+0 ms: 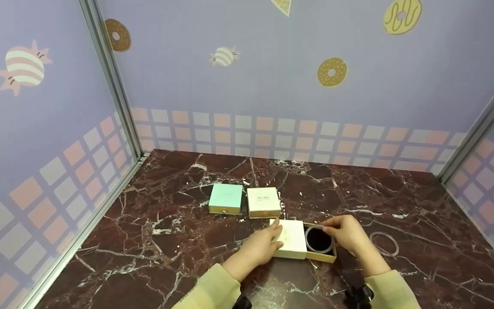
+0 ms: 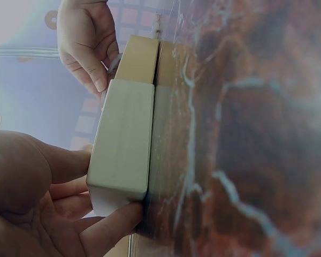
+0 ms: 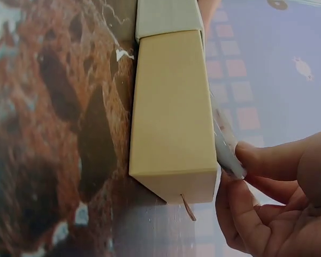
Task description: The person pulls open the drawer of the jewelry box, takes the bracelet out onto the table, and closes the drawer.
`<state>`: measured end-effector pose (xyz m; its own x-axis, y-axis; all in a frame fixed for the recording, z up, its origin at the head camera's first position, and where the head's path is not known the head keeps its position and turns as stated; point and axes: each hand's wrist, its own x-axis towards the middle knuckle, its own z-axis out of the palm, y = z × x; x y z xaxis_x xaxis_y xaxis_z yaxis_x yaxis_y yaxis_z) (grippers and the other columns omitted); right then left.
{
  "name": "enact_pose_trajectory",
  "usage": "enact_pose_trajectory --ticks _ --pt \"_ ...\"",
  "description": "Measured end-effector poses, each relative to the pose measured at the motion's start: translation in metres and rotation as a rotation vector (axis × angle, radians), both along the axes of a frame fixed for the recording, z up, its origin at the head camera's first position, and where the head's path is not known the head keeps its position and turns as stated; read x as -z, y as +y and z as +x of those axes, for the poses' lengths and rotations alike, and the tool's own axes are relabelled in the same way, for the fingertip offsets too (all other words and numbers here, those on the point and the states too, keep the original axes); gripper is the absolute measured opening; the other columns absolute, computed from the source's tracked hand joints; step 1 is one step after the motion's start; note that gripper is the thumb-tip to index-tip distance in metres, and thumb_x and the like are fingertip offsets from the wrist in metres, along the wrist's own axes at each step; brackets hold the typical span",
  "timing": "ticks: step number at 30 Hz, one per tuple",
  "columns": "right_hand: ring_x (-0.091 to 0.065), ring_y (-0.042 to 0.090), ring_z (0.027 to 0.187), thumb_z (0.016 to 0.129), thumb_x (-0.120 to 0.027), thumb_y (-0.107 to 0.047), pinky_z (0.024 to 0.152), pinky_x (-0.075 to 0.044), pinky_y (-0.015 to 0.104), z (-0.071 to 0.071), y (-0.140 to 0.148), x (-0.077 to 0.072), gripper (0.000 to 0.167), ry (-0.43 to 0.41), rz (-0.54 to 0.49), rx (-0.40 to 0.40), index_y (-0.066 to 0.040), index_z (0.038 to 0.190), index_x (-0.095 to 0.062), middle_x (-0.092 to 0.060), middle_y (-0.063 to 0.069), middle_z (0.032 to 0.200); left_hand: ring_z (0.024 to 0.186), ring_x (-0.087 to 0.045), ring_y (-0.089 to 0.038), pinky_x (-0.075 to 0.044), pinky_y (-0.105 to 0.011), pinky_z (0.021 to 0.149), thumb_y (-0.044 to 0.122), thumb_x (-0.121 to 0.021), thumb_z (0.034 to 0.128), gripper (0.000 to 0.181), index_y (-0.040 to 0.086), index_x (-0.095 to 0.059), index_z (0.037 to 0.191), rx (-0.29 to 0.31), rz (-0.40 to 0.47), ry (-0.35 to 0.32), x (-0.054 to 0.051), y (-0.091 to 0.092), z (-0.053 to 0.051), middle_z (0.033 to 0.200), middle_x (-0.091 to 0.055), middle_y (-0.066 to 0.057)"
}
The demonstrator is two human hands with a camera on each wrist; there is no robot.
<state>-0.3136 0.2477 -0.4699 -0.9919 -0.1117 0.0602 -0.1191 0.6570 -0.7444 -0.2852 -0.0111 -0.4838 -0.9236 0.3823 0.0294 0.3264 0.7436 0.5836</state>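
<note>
A white drawer-style gift box (image 1: 293,238) lies on the table with its yellow drawer (image 1: 321,257) pulled out to the right, showing a dark inside. My left hand (image 1: 257,247) grips the left end of the box's outer sleeve (image 2: 123,134), thumb and fingers spread around it. Over the open drawer, a pale translucent bangle (image 1: 307,242) is tilted, its far right rim pinched by my right hand (image 1: 347,234). In the right wrist view, thumb and fingertips hold the bangle (image 3: 227,155) at the drawer's upper edge. A small pull tab (image 3: 188,208) hangs from the drawer's end.
Another pale bangle (image 1: 397,247) lies on the dark red marbled table (image 1: 152,266), right of my right forearm. Behind the open box stand a mint-green box (image 1: 226,197) and a cream box (image 1: 264,201), both closed. Patterned panels (image 1: 272,86) enclose the back and sides.
</note>
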Motion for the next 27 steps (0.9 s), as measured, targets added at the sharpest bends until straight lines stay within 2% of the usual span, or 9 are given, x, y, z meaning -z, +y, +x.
enact_pose_trajectory --ticks 6,13,17,27 --pt "-0.061 0.013 0.06 0.094 -0.07 -0.003 0.05 -0.049 0.023 -0.001 0.004 -0.002 0.013 -0.022 0.004 0.008 0.004 0.1 -0.078 -0.075 0.01 0.08 0.144 -0.049 -0.037 -0.039 -0.054 0.122 0.022 -0.064 0.1013 0.055 0.004 -0.05 0.152 0.001 0.008 -0.015 -0.001 0.0 0.001 0.167 -0.035 -0.009" --pt "-0.076 0.02 0.071 0.095 -0.069 0.0 0.065 -0.065 0.031 -0.002 0.008 -0.003 0.017 -0.083 -0.113 -0.056 0.013 0.104 -0.073 -0.077 0.02 0.086 0.145 -0.048 -0.037 -0.039 -0.054 0.122 0.022 -0.064 0.1013 0.054 0.004 -0.05 0.151 -0.004 0.006 -0.009 -0.001 -0.001 0.001 0.166 -0.036 -0.01" --pt "-0.077 0.021 0.07 0.095 -0.069 -0.001 0.065 -0.066 0.033 -0.004 0.01 -0.003 0.018 -0.102 -0.133 -0.058 0.013 0.105 -0.073 -0.077 0.019 0.085 0.144 -0.049 -0.037 -0.04 -0.052 0.121 0.022 -0.064 0.1009 0.055 0.004 -0.051 0.151 -0.007 0.008 -0.002 0.0 0.0 0.0 0.166 -0.037 -0.01" --pt "-0.076 0.017 0.069 0.095 -0.069 0.0 0.067 -0.066 0.03 -0.006 0.015 -0.001 0.019 -0.122 -0.175 -0.06 0.014 0.107 -0.072 -0.078 0.017 0.085 0.143 -0.05 -0.038 -0.042 -0.05 0.121 0.023 -0.065 0.1006 0.056 0.003 -0.05 0.15 0.001 0.006 0.007 0.0 -0.001 0.001 0.166 -0.036 -0.011"
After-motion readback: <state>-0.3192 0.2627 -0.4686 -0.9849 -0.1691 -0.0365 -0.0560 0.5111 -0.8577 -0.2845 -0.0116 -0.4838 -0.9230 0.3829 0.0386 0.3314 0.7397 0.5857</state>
